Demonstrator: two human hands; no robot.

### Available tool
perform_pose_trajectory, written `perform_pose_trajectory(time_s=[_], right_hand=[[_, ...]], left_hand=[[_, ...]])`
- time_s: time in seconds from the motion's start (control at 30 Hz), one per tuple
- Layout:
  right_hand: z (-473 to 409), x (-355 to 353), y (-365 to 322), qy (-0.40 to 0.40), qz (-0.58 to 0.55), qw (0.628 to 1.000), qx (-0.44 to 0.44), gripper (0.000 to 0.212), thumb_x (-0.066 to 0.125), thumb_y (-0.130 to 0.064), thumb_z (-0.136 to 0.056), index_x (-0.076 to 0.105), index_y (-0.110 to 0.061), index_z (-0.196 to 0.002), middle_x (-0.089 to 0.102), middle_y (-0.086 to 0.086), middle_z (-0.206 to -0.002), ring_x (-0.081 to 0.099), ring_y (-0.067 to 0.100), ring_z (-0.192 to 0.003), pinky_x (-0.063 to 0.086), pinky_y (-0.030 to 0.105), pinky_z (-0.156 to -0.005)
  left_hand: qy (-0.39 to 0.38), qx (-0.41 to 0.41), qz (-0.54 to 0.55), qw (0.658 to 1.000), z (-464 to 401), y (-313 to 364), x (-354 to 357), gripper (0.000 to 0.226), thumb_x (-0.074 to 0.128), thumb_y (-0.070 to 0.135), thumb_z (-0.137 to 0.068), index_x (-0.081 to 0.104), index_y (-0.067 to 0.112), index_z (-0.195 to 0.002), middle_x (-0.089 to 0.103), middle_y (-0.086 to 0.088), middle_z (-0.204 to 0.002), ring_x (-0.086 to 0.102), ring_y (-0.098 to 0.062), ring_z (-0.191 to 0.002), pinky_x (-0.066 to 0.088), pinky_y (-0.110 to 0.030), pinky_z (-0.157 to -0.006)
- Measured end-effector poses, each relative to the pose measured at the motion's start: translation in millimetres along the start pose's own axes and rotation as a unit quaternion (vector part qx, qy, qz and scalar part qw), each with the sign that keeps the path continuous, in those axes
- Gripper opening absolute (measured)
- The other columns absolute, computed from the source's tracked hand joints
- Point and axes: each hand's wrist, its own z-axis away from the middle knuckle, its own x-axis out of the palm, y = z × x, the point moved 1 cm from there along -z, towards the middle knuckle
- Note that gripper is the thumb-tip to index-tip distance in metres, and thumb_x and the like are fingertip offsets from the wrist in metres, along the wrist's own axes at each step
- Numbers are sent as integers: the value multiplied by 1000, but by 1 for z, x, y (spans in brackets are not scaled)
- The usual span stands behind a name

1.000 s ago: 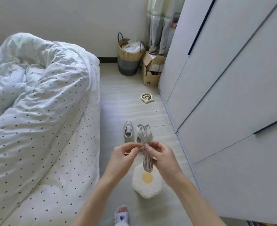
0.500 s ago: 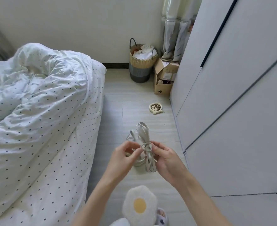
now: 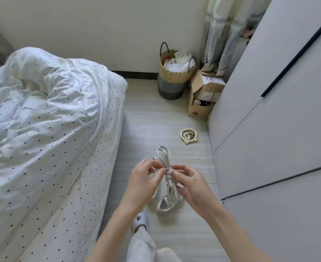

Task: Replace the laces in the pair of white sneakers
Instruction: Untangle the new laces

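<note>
A bundle of pale grey laces (image 3: 165, 158), tied round its middle, hangs upright between my hands. My left hand (image 3: 143, 179) pinches the bundle at the knot from the left. From the right, my right hand (image 3: 191, 183) pinches the knot with thumb and forefinger. Below the hands one white sneaker (image 3: 166, 206) lies on the pale floor, partly covered by the hanging laces. The second sneaker is mostly hidden behind my left hand.
A bed with a dotted white duvet (image 3: 42, 129) fills the left. A white wardrobe (image 3: 269, 120) lines the right. At the back stand a woven basket (image 3: 175, 76) and a cardboard box (image 3: 203, 93). A small pet bowl (image 3: 189, 136) sits on the floor. My slippered foot (image 3: 140, 219) is below.
The view has moved forward over the floor, so the sneakers now lie right under my hands. Both hands keep working at the knot of the lace bundle.
</note>
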Motion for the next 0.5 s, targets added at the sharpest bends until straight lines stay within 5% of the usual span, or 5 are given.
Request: perform_pose_trajectory(time_s=[0.13, 0.23, 0.37, 0.5], right_hand=[[-62, 23, -16, 28, 14, 999, -17, 7, 61, -1, -84, 64, -7, -87, 67, 5, -78, 62, 18, -74, 47, 33, -74], [-106, 31, -24, 46, 63, 995, -56, 7, 62, -3, -85, 65, -9, -87, 68, 3, -77, 63, 15, -73, 50, 31, -72], [-172, 22, -23, 52, 101, 987, -113, 9, 64, -2, -84, 66, -10, -82, 69, -4, -69, 63, 5, -66, 49, 17, -62], [-264, -13, 10, 43, 147, 974, -169, 16, 67, 2, -80, 66, -13, -76, 68, -6, -65, 62, 3, -65, 48, 15, -62]], left_hand=[[-27, 8, -31, 999, -73, -24, -21, 13, 71, 35, -79, 61, 40, -72, 63, 21, -85, 56, 0, -83, 39, -31, -85], [-10, 26, -88, 996, -116, -35, -22, 22, 70, 36, -80, 53, 44, -68, 58, 17, -87, 53, -7, -92, 28, -31, -86], [-8, 22, -56, 998, -175, -63, -4, 18, 68, 37, -78, 54, 35, -68, 58, 14, -79, 50, -6, -86, 41, -43, -87], [-17, 34, -98, 994, -234, -133, 39, 19, 71, 27, -80, 58, 37, -70, 56, 18, -73, 47, 3, -78, 41, -30, -83]])
